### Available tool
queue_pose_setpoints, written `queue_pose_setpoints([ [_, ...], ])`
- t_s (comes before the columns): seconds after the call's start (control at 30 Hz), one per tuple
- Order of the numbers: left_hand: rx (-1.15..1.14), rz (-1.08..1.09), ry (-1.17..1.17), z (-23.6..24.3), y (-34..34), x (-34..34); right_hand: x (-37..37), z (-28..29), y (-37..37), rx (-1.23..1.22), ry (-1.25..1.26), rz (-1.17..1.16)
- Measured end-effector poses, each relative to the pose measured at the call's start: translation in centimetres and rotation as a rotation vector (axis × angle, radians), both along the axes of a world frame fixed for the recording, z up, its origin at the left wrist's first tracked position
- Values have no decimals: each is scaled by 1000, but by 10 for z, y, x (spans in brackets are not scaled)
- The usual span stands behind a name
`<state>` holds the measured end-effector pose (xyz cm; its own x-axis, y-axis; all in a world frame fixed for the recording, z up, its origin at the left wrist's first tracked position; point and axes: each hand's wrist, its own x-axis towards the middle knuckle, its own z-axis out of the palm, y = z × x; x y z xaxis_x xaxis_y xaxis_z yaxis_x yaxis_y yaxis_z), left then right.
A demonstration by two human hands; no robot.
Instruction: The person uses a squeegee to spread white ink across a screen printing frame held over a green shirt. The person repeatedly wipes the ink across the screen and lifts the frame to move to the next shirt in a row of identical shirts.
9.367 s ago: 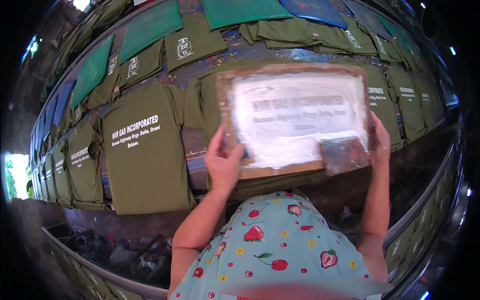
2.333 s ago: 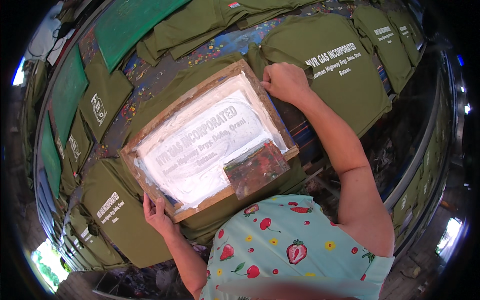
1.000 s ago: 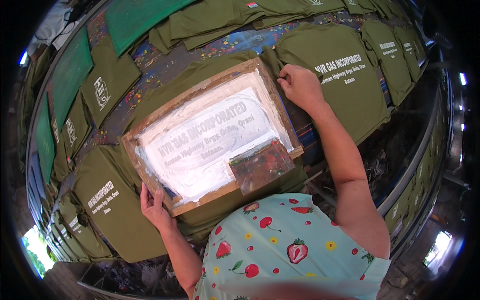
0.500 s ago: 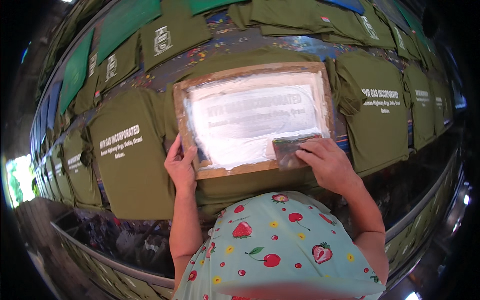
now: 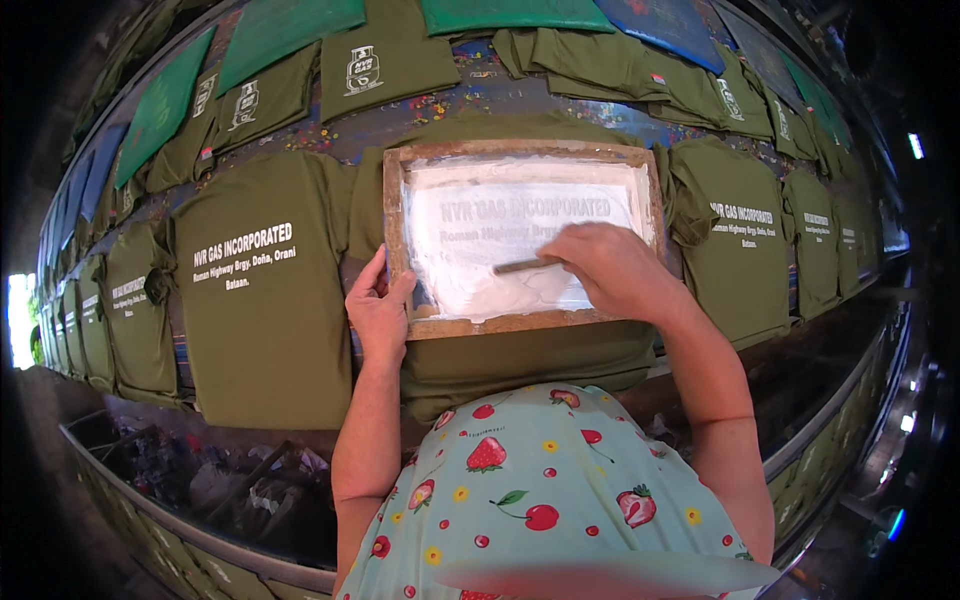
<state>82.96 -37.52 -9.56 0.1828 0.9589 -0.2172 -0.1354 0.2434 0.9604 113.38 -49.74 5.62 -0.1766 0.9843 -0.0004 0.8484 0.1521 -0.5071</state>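
Observation:
A wooden screen-printing frame (image 5: pixel 520 151) lies on an olive T-shirt (image 5: pixel 525 362), with white ink (image 5: pixel 480 298) spread over its mesh and reversed-looking or faint lettering showing through in grey. My left hand (image 5: pixel 380 310) grips the frame's left edge, thumb in front and fingers curled at the side. My right hand (image 5: pixel 620 270) is closed on a flat squeegee (image 5: pixel 520 267), its edge tilted down into the ink near the middle of the mesh. The hand hides part of the lettering.
Printed olive shirts (image 5: pixel 260 350) lie in rows along a paint-spattered table (image 5: pixel 470 75) to left and right. Behind are folded shirts with white emblems (image 5: pixel 390 70) and green (image 5: pixel 515 12) and blue boards (image 5: pixel 655 25). Below the table, a dark shelf (image 5: pixel 260 475) holds crumpled scraps.
My right hand came from beside the frame to the squeegee at its lower right corner, and has since carried it leftward into the middle of the ink. The view has swung level.

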Motion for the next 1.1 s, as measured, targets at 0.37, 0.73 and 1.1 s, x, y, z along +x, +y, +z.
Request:
queue_pose_setpoints([
  [0.37, 9, -17, -24, 7, -1, 3, -19, -34, 110, 172, -101, -67],
  [0.73, -18, 2, -23, -1, -1, 2, -58, -51, 40, 218, -106, 95],
  [1.1, -8, 5, 45, 6, -2, 2, 25, -17, 10, -30, -18, 9],
])
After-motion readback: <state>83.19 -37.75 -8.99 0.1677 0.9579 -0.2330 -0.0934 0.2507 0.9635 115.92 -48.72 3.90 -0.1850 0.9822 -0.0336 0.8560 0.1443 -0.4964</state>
